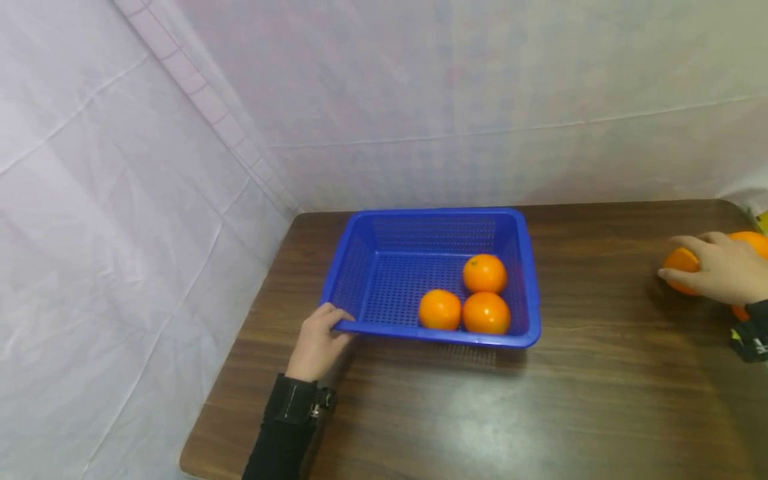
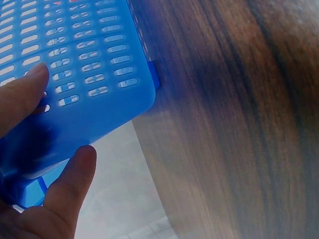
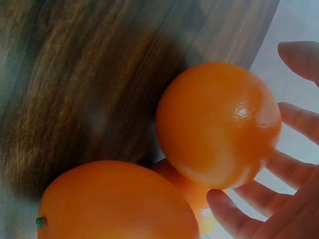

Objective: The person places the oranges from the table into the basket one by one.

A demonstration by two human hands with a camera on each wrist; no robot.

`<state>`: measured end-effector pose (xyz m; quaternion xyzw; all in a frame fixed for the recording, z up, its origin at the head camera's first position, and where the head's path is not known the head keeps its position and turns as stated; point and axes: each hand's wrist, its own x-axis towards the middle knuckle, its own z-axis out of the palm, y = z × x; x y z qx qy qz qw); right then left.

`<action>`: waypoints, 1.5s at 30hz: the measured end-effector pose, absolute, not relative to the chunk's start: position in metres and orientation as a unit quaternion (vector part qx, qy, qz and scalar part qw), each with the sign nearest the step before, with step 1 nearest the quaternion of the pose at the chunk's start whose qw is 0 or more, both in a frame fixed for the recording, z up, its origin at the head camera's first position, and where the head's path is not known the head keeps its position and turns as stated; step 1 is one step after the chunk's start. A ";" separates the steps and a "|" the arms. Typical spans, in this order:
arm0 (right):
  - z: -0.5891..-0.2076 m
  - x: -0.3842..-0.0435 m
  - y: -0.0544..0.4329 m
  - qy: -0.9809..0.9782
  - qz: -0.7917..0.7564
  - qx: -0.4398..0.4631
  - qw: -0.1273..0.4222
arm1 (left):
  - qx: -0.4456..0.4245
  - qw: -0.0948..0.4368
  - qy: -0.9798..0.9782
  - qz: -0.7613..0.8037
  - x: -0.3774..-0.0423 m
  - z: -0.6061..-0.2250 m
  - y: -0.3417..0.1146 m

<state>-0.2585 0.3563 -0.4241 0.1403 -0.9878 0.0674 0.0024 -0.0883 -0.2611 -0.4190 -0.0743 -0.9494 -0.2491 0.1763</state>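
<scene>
My left hand (image 1: 318, 340) grips the near left corner of a blue perforated plastic basket (image 1: 408, 329). In the left wrist view, thumb and finger lie on either side of the basket's blue wall (image 2: 114, 102). Inside the basket, three oranges sit at the right: one toward the back (image 1: 485, 273), one front left (image 1: 440, 310) and one front right (image 1: 487, 313). At the right end of the table, my right hand (image 1: 729, 267) holds an orange (image 3: 218, 124) between thumb and fingers. Another orange (image 3: 119, 201) lies beside it, and a third is partly hidden behind them.
A brown wood-grain table (image 1: 600, 393) carries the basket and oranges. Pale cloth (image 1: 420, 100) hangs along its back, with more white cloth (image 1: 108, 267) at the left. A small yellow-green thing (image 1: 763, 221) shows at the far right edge.
</scene>
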 end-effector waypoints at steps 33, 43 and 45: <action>-0.434 -0.259 0.359 -0.982 0.069 0.175 0.012 | -0.082 0.191 -0.948 -0.242 -0.087 -0.420 -0.261; -0.426 -0.258 0.354 -0.981 0.070 0.179 -0.018 | -0.085 0.195 -0.947 -0.242 -0.088 -0.421 -0.262; -0.424 -0.257 0.352 -0.981 0.070 0.181 -0.014 | -0.085 0.195 -0.947 -0.242 -0.088 -0.421 -0.262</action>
